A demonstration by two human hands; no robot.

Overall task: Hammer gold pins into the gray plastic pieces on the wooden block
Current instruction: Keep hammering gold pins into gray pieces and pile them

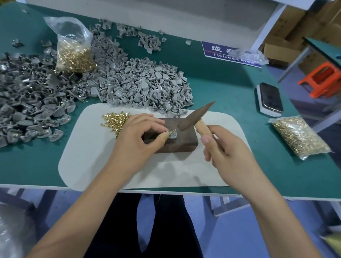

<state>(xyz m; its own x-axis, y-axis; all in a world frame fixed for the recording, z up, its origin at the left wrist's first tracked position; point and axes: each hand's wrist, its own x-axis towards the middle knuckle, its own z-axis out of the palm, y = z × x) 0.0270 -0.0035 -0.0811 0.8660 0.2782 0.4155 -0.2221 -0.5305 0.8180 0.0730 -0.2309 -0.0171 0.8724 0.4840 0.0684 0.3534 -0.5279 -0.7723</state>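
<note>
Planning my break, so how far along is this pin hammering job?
Done: unclear; no pile plainly shows finished pieces. In hand: left hand pinches a gray plastic piece on the dark wooden block; right hand holds the wooden-handled hammer. Left: big gray heaps.

We see a green table (233, 89) with a pale mat (100, 165) lying near its front edge. A dark phone (271, 99) rests on a white pad toward the right side. At the back, a blue sign (218, 51) lies flat, partly covered by crumpled clear plastic (250, 55). A white shelf frame (267, 26) rises behind it. Off to the right stand an orange stool (322, 81) and cardboard boxes (280, 51), on a blue floor (232, 244).
</note>
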